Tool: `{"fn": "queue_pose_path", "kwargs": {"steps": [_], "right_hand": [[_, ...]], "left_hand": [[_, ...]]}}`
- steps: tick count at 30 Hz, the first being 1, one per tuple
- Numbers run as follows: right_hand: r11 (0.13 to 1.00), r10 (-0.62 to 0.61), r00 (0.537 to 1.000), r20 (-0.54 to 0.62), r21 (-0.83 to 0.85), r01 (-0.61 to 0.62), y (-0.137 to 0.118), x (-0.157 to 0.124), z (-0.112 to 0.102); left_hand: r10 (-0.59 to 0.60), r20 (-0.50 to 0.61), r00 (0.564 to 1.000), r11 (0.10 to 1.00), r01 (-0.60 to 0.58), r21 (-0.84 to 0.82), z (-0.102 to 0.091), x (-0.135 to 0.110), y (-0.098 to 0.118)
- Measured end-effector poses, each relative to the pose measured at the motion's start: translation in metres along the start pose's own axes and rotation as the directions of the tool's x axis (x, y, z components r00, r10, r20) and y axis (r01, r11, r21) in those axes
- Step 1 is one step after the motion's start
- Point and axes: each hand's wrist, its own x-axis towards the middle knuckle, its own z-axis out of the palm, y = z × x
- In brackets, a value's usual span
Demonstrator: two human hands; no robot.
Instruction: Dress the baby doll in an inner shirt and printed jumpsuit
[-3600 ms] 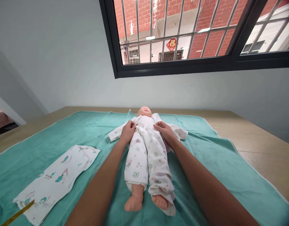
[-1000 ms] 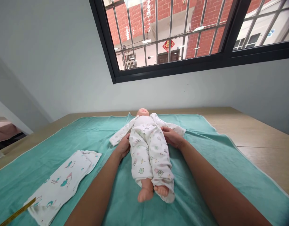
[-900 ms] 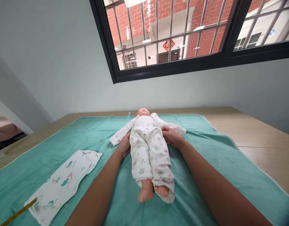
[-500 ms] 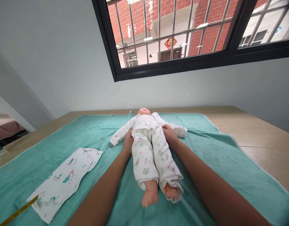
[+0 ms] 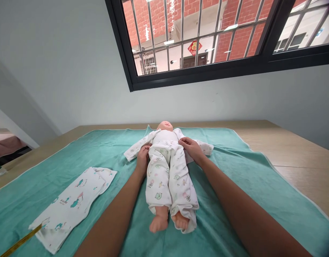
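A baby doll lies on its back on a green cloth, head toward the wall and feet toward me. It wears a white long-sleeved top and white printed pants that reach its waist. My left hand pinches the pants at the waistband on the left side. On the right side, my right hand has its thumb and fingers closed on the waistband near the hip. Both bare feet stick out of the pant legs, the right one partly covered by the cuff.
Left of the doll lies a folded white printed garment. The end of a yellow tape measure rests near it. A wooden table shows around the cloth. Behind stands a wall with a black-framed, barred window.
Both hands have moved up a little to the waistband, the right one further inward. The doll's legs have swung to the left.
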Motion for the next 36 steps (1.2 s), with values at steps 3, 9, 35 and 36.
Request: {"fn": "queue_pose_path", "kwargs": {"steps": [3,9,35,36], "right_hand": [[0.995,-0.060,0.993,0.097,-0.076,0.068,-0.010,-0.002,-0.006],[0.990,-0.019,0.980,0.199,-0.134,0.047,-0.023,-0.004,-0.010],[1.000,0.011,0.994,0.105,-0.017,-0.010,-0.008,0.007,0.007],[0.999,0.002,0.994,0.112,-0.051,0.004,-0.010,0.007,0.004]], "left_hand": [[-0.016,0.050,0.999,0.999,0.018,-0.050,-0.003,0.003,0.001],[0.028,0.145,0.989,0.997,-0.017,-0.078,-0.009,0.007,0.002],[-0.113,0.144,0.983,0.991,0.102,0.083,-0.008,0.027,0.006],[-0.092,0.164,0.982,0.992,0.075,0.105,-0.008,0.026,0.010]]}}
